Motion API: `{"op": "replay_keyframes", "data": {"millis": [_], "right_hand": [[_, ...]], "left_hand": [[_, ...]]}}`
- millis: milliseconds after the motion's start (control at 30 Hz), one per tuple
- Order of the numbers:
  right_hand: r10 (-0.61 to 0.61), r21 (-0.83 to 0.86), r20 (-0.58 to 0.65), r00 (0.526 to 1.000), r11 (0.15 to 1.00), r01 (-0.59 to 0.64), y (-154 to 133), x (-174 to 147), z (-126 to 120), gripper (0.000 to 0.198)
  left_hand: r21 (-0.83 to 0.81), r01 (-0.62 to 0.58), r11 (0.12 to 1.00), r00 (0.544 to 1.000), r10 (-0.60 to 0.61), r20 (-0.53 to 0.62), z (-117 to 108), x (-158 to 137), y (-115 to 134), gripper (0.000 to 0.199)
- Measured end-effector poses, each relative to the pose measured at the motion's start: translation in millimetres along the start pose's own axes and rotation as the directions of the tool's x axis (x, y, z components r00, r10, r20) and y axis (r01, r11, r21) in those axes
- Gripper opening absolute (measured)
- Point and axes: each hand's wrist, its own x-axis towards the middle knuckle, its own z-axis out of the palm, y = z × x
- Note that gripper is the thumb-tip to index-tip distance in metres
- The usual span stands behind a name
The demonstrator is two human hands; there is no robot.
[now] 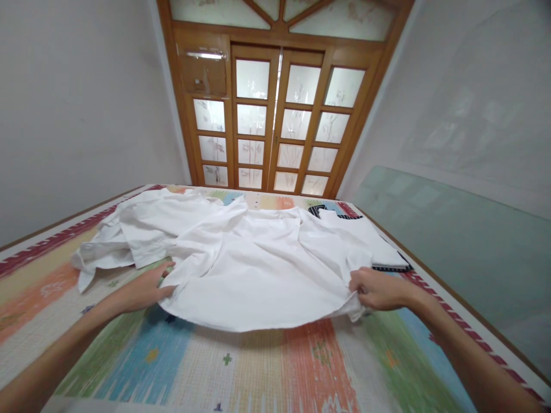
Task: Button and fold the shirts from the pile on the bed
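A white shirt [258,275] is spread across the bed in front of me, its curved near edge lifted a little off the cover. My left hand [152,287] grips the shirt's left side near that edge, with some of its fingers hidden by the cloth. On the opposite side, my right hand [374,288] is closed around a bunched bit of the same edge. Soft creases run over the fabric between both hands. Beyond my left hand lies another crumpled white garment [146,221], touching or overlapping the shirt; where one ends I cannot tell.
Folded white clothing [361,235] lies at the far right, with black-and-white striped cloth [391,268] showing beneath it. A colourful patterned bed cover [258,367] spreads underneath. Walls stand on both sides, a pale green panel [451,229] on the right. Wooden glazed doors [275,120] close the far end.
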Motion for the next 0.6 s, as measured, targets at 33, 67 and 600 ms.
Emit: {"op": "replay_keyframes", "data": {"millis": [33,67,600], "right_hand": [[0.001,0.056,0.166,0.986,0.998,-0.01,-3.1,0.2,-4.9,0.015],[-0.021,0.109,0.313,0.949,0.994,-0.014,-7.1,2.1,-9.5,0.016],[-0.237,0.311,-0.264,0.935,0.897,0.315,-124.8,157.5,-9.1,0.03]], "left_hand": [[0.067,-0.019,0.998,0.999,0.017,0.035,-2.0,1.6,0.4,0.066],[0.124,-0.025,0.992,0.997,0.017,0.07,-3.5,3.2,1.8,0.071],[0.144,-0.531,0.835,0.828,0.476,0.296,65.0,-17.1,67.4,0.03]]}}
